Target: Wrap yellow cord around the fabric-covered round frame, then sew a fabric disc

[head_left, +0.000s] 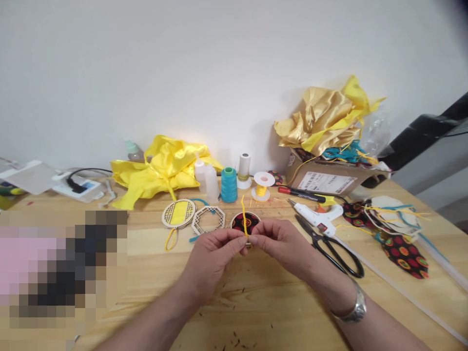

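Note:
Close together above the wooden table, my left hand [223,248] and my right hand [276,239] both pinch a yellow cord [244,214]. One end of the cord stands up between the fingertips; its lower part is hidden by my fingers. Just behind lies a round wooden frame [234,222] backed with dark patterned fabric [252,222], its near edge partly covered by my hands. To the left are an octagonal wooden lattice frame [195,224] and a round lattice frame with yellow fabric [182,213] and a yellow cord loop [170,241].
Black scissors [325,241] and a white glue gun [318,214] lie right of my hands. Behind stand a teal thread cone [229,187], a yellow cord spool [262,190] and white bottles [212,183]. A cardboard box [296,170] holds fabric scraps. Yellow satin [157,170] sits back left.

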A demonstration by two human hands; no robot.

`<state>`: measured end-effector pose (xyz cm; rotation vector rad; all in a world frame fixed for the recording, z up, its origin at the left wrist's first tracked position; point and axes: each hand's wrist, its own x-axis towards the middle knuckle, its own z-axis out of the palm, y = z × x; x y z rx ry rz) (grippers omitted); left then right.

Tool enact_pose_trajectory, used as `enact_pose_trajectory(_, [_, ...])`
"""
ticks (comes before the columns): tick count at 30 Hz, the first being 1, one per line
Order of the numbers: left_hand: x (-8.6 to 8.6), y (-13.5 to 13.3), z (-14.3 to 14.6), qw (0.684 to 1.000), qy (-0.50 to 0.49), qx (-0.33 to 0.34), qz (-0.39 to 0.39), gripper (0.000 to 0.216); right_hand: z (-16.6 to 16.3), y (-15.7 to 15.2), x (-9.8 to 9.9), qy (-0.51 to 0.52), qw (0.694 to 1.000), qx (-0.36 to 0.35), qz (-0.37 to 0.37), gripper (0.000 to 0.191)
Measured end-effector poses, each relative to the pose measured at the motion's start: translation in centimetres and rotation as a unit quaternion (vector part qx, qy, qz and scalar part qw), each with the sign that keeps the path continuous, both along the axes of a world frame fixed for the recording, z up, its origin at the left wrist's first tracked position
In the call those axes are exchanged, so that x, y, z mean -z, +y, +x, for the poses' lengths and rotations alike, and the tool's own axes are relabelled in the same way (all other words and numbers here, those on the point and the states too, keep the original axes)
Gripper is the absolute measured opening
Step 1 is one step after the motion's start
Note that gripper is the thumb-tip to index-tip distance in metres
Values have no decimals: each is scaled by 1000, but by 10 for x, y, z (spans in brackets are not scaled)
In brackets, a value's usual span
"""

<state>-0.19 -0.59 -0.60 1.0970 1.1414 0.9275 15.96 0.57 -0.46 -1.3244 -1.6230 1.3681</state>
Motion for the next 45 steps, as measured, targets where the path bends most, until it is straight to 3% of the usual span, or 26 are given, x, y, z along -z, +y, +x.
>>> enact_pose_trajectory(5, [-1,1,1,1000,3,-30,-7,11,0,-2,-1,-25,999,-2,43,19])
enact_pose_trajectory(12, [4,4,0,996,-20,-86,-16,12,-6,-20,-11,-127,975,5,180,17])
enact_pose_trajectory(15, [5,3,0,993,-50,-96,-44,15,-11,-30,-9,-231,921,-44,309,17])
enact_pose_trajectory(18, [6,2,0,989,-96,-85,-68,17,-15,-35,0,-343,817,-121,447,18])
enact_pose_trajectory(20, [7,1,0,986,-125,-73,-80,18,-17,-36,5,-385,764,-158,493,20])
enact_pose_trajectory(23, [8,1,0,982,-145,-69,-100,17,-18,-35,7,-402,741,-184,505,20])
enact_pose_trajectory(26, [9,0,1,979,-149,-79,-111,13,-15,-33,2,-353,773,-185,493,17])
enact_pose_trajectory(29, [7,-1,3,981,-135,-89,-112,13,-10,-29,-5,-228,867,-82,435,21])
enact_pose_trajectory(32, [4,-2,6,987,-102,-91,-89,13,-8,-20,-6,-100,942,80,312,17])
enact_pose_trajectory(35, [3,-3,7,991,-76,-87,-64,10,-9,-10,-2,2,987,76,143,21])
enact_pose_trajectory(38, [2,-4,7,992,-71,-79,-66,11,-13,-6,3,70,996,44,42,31])
enact_pose_trajectory(45, [-15,-12,6,993,-72,-60,-72,18,-22,-18,-5,181,982,34,-30,39])
